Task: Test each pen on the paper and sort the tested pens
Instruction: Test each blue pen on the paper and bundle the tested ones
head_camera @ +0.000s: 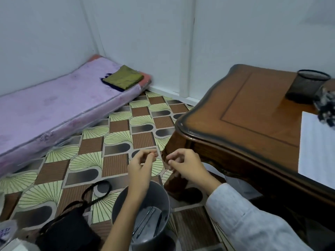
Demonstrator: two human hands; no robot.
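Patterned floor [116,164] carries a grey bin [160,194] holding several pens [145,221]; paper [315,149] lies on the bench [253,105]. Left hand [143,166] and right hand [184,164] hover above, fingers loosely curled, empty. Pens judged light, stiff, slippery: pinch mid-barrel.
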